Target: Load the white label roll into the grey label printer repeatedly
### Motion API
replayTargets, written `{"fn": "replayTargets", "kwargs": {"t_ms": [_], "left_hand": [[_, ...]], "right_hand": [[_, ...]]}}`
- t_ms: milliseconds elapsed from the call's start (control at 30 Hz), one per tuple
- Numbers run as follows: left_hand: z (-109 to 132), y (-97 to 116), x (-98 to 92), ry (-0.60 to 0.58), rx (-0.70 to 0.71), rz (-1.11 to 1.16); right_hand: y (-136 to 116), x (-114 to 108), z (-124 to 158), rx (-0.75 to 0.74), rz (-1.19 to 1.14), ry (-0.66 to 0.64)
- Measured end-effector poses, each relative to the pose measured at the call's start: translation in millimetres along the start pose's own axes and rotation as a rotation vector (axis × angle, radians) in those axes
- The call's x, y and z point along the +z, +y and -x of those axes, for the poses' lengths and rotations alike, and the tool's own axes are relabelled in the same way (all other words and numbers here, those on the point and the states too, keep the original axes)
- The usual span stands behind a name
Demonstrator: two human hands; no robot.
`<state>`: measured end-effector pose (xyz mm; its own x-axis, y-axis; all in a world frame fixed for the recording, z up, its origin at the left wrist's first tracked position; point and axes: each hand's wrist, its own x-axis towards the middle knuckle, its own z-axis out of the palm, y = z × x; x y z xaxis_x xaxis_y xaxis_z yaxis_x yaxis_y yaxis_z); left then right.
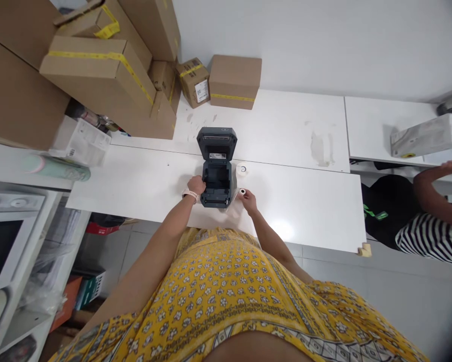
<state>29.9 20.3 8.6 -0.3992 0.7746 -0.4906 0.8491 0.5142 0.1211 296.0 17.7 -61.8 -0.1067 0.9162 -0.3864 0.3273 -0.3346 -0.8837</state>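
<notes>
A dark grey label printer [216,173] stands on the white table [304,201] with its lid swung up and its inner bay showing. My left hand [196,185], with a pale watch on the wrist, rests closed against the printer's left side. My right hand [247,198] is just right of the printer, fingers closed on a small white label roll [243,191]. A second white label roll [243,170] lies flat on the table beside the printer's right side, a little farther back.
Cardboard boxes [108,75] are stacked at the back left, and two smaller boxes [235,80] sit against the wall. A shelf unit [18,236] stands to the left. Another person [433,221] in a striped top works at the right.
</notes>
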Motion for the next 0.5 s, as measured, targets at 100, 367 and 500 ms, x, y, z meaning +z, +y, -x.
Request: {"fn": "replayTargets", "kwargs": {"t_ms": [100,367,500], "left_hand": [[0,0,0.0,-0.001,-0.005,0.01],[4,-4,0.1,0.01,0.003,0.049],[10,-5,1.6,0.02,-0.01,0.072]], "right_hand": [[-11,-15,7,-0.012,-0.024,0.013],[-103,-27,-2,-0.303,0.072,-0.428],[-135,25,-31,-0.534,0.789,-0.505]]}}
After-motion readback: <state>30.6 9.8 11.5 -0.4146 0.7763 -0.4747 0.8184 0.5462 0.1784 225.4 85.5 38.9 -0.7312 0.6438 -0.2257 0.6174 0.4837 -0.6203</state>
